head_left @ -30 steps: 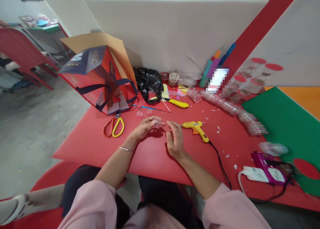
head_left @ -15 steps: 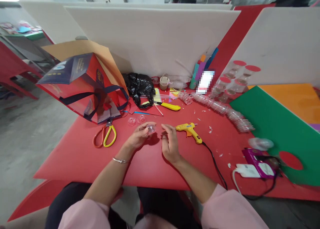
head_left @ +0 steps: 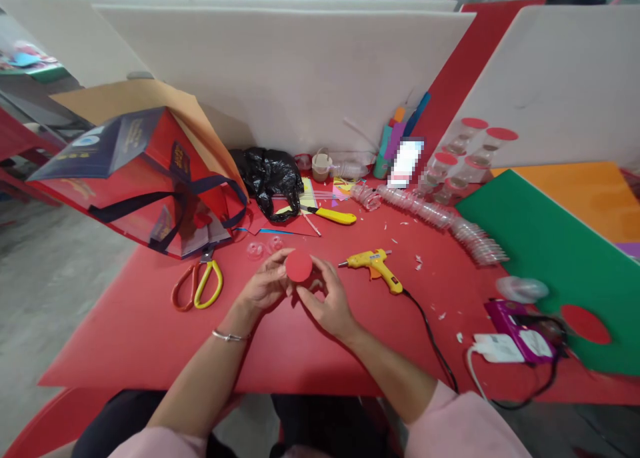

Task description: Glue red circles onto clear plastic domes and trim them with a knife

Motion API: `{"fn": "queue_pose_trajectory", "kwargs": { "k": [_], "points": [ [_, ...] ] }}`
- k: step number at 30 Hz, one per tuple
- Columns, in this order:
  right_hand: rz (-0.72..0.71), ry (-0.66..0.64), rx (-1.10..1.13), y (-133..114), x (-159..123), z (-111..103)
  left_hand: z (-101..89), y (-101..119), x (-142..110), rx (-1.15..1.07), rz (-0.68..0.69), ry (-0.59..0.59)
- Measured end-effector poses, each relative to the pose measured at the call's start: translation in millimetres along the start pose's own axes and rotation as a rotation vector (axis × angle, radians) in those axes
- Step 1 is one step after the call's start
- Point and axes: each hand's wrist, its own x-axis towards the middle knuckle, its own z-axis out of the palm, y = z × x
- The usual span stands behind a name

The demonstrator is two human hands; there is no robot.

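Observation:
A flat red disc (head_left: 299, 266) faces up between my two hands, over the middle of the table. My left hand (head_left: 266, 281) grips its left side, thumb at the rim. Around the right edge curl the fingers of my right hand (head_left: 327, 298), with the thumb underneath. Whatever is under the disc is hidden, so I cannot tell if the clear plastic piece is there. Two clear plastic pieces (head_left: 264, 247) lie just beyond my left hand. A yellow glue gun (head_left: 374, 266) rests to the right of my right hand, its nozzle pointing left.
Scissors (head_left: 198, 285) and a large paper bag (head_left: 150, 171) are at the left. Behind lie a black plastic bag (head_left: 273, 178) and a yellow cutter (head_left: 335, 215). Nested clear cups (head_left: 430, 213), red-topped stands (head_left: 467, 151), a green board (head_left: 540, 265) and a purple box (head_left: 520, 328) occupy the right.
My right hand has moved left to meet my left hand. A red disc now shows between them, where my left hand held a clear plastic piece. The view has shifted slightly.

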Motion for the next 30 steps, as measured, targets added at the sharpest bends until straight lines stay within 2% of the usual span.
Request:
{"fn": "queue_pose_trajectory", "kwargs": {
  "k": [6,9,11,15,18,20,22,25,27,30],
  "points": [
    [0.135,-0.019,0.091,-1.9,2.3,2.5,-2.7,-2.2,-2.3,0.046,-0.029,-0.083],
    [0.148,-0.005,0.069,-0.3,3.7,2.8,-2.1,-3.4,-1.9,0.094,0.000,-0.077],
    [0.135,0.005,0.024,2.8,3.8,2.7,-2.8,-2.2,-0.2,0.137,0.064,-0.020],
    [0.140,0.050,-0.035,12.4,1.5,2.7,-6.5,7.4,3.2,0.257,0.241,0.177],
    [0.132,0.121,-0.080,14.8,-0.1,1.6,-9.1,15.1,2.4,0.449,0.363,0.295],
    [0.094,0.179,-0.116,12.2,0.1,0.0,-9.4,16.8,-0.1,0.611,0.393,0.319],
    [0.039,0.232,-0.160,7.7,1.2,-2.1,-8.4,15.8,-2.9,0.767,0.393,0.311],
    [-0.060,0.264,-0.231,1.2,2.7,-6.1,-5.5,12.2,-6.0,1.041,0.408,0.225],
    [-0.158,0.228,-0.319,-1.6,2.7,-8.3,-3.7,10.2,-6.9,1.228,0.424,0.138],
    [-0.302,0.086,-0.484,-3.2,1.7,-8.7,-1.7,8.2,-7.5,1.428,0.407,0.037]
  ]
}}
